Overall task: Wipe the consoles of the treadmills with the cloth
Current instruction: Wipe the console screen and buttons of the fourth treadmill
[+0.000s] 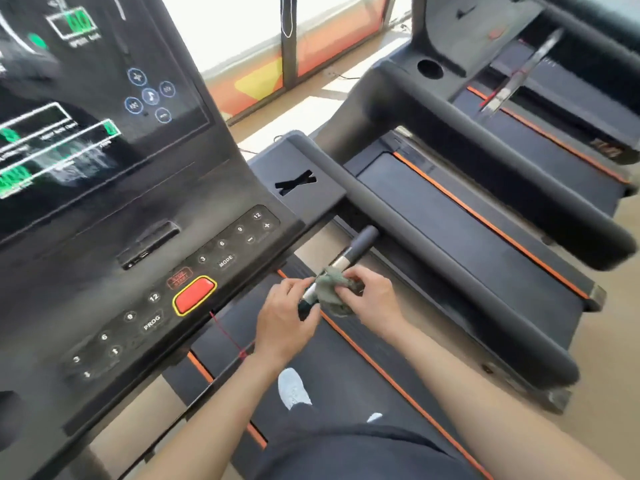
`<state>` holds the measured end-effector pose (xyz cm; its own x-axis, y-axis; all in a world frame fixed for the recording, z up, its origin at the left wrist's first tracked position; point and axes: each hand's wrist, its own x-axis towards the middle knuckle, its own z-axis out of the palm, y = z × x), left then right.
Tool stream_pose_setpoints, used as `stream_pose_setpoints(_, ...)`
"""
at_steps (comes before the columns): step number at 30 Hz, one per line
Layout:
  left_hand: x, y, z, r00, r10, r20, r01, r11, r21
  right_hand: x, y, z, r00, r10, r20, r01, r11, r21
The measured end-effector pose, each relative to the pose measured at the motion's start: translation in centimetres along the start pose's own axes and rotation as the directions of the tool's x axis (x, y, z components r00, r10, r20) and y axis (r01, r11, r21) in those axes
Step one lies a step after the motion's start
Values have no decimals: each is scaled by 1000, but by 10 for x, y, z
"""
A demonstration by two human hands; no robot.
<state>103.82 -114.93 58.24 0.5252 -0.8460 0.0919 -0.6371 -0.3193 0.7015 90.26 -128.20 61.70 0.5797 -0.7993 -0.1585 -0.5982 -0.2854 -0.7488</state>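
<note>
The fingers [294, 285] of the left hand [284, 323] are curled round the dark lower end of one short grip bar [353, 249], which projects from under the console [138, 271] to the right of the red button [194, 295]. The right hand [370, 299] has its fingers [349, 276] and thumb closed on one grey-green cloth [332, 289], bunched and pressed against the silver section of the bar. The cloth sits between the two hands, right of the red button and slightly below it, touching the bar and not the console face.

The red button, one only, is outlined in yellow. Two banks of numbered keys flank it: 3, 6, 9 and 12 above right with a MODE key, and 3, 6, 9 and 12 below left with a PROG key. One red cord [228, 336] hangs directly beneath the button. One lit screen [86, 98] stands above and left of it, with green readouts that are blurred.

Far to the upper right of the button stands a second console [467, 36] with one round cup holder [430, 68]. Two padded handrails run between the button and that console; the nearer handrail [415, 258] passes just beyond the hands. Two light shoes [292, 388] rest on the belt [346, 375] below the button.
</note>
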Motion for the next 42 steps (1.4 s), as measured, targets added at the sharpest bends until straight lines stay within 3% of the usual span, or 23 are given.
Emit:
stream_pose_setpoints(3, -1, 27, 15, 966, 137, 219, -95, 977, -192, -38, 25, -22, 999, 41, 6, -41, 991, 128)
stream_pose_setpoints(7, -10, 72, 56, 869, 133, 476, 48, 936, -349, -90, 72, -56, 987, 160, -28, -151, 965, 213)
stream_pose_setpoints(11, -29, 141, 123, 868, 156, 471, 17, 940, -342, -150, 132, -103, 933, 311, -180, -249, 921, 301)
stream_pose_setpoints(15, -65, 223, 199, 776, 267, 572, -91, 944, -318, -222, 208, -157, 839, 437, -323, -354, 891, 285)
stream_pose_setpoints(20, -96, 300, 282, 699, 470, 539, -438, 877, -196, -302, 288, -228, 740, 495, -455, -408, 868, 282)
stream_pose_setpoints(24, -120, 342, 336, 690, 470, 551, -506, 857, -98, -339, 331, -272, 705, 498, -504, -406, 867, 289)
stream_pose_setpoints(30, -135, 376, 375, 762, 351, 544, -393, 919, -42, -339, 374, -318, 741, 479, -470, -394, 878, 273)
stream_pose_setpoints(33, -127, 387, 390, 769, 337, 543, -318, 939, -132, -323, 392, -338, 764, 457, -456, -373, 889, 266)
stream_pose_setpoints(37, -96, 417, 410, 765, 240, 597, -82, 957, -279, -284, 420, -380, 793, 427, -435, -357, 904, 236)
stream_pose_setpoints(42, -39, 465, 448, 814, 234, 531, 0, 915, -403, -224, 447, -448, 779, 407, -476, -341, 913, 223)
